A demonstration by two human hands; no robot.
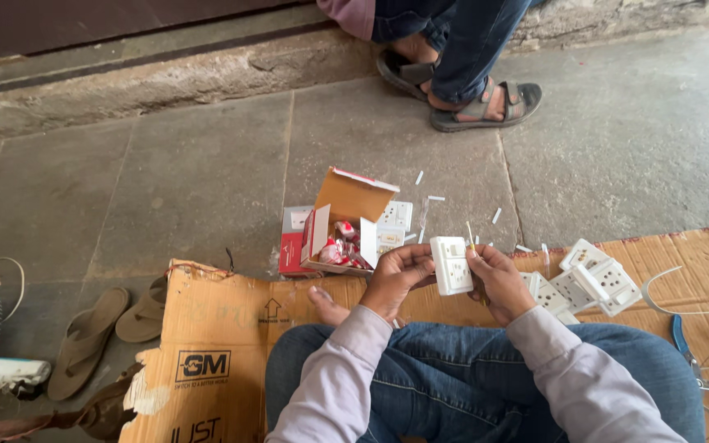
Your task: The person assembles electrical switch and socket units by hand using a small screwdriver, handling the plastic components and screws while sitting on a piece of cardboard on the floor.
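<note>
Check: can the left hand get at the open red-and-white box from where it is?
Probably yes. The open box sits on the floor just ahead-left of the left hand, nothing between them. But that hand is holding the white socket plate with the right hand.

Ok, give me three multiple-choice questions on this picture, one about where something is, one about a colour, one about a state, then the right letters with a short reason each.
1. Where does the small open box lie?
A. on the stone floor just beyond the cardboard sheet
B. on the person's lap
C. beside the fan

2. What colour is the socket plate held in both hands?
A. black
B. white
C. green

3. How is the small box's lid?
A. taped shut
C. torn off and lying apart
B. flipped up, open

Answers:
1 A: the open box sits on the stone floor past the edge of the cardboard sheet.
2 B: the socket plate, between the left hand and the right hand, is white.
3 B: its flap stands up, with red and white packets showing inside.
</note>
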